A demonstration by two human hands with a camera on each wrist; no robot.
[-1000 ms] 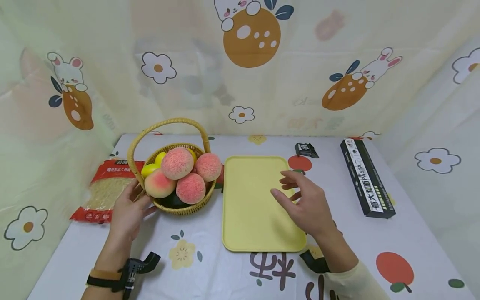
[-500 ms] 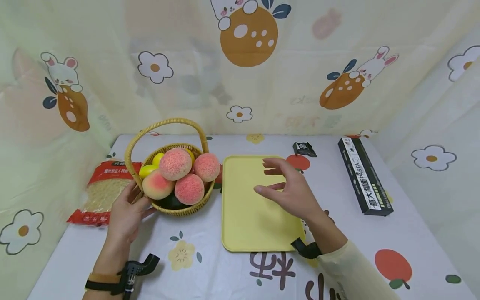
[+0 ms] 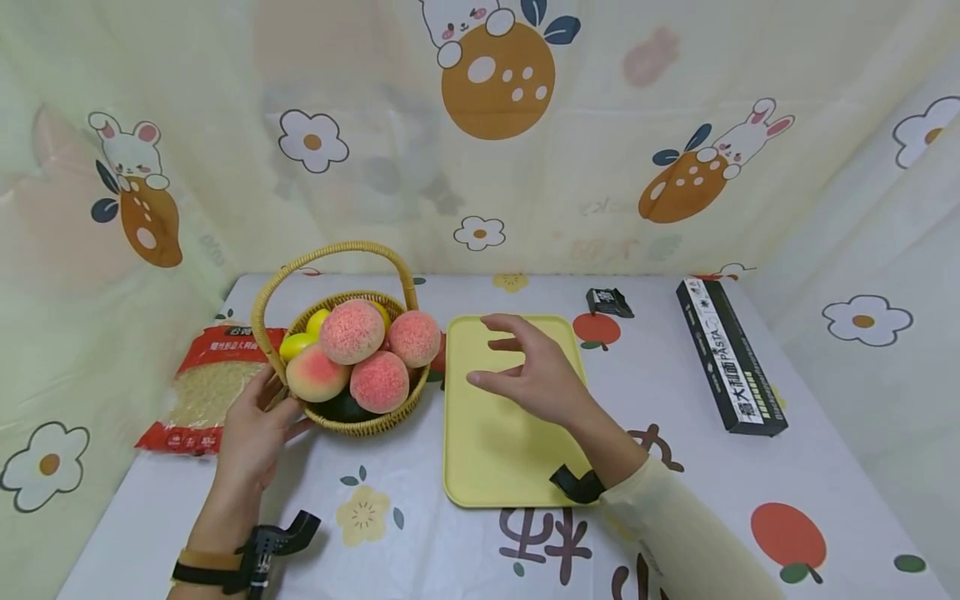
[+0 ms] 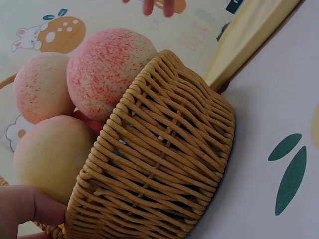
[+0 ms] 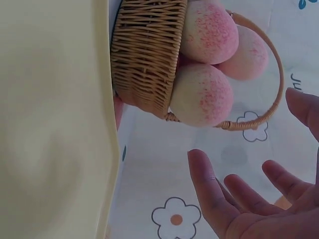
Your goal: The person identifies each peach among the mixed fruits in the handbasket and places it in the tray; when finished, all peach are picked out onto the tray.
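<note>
A wicker basket with an arched handle stands left of the yellow tray. Several pink peaches are heaped in it, with yellow fruits at the left and something dark green underneath. My left hand grips the basket's left side by the handle's base; in the left wrist view the thumb lies against the rim, the other fingers mostly hidden. Over the tray, my right hand hovers with fingers spread from the thumb, holding nothing. The right wrist view shows its fingers apart from the peaches.
A red-and-clear pasta bag lies left of the basket, partly behind my left hand. At the right is a long black pasta box. Behind the tray sits a small black packet. A patterned curtain closes off the back.
My right hand has moved left across the tray, toward the basket. The left hand stays at the basket's side, and the basket and fruit have not moved.
</note>
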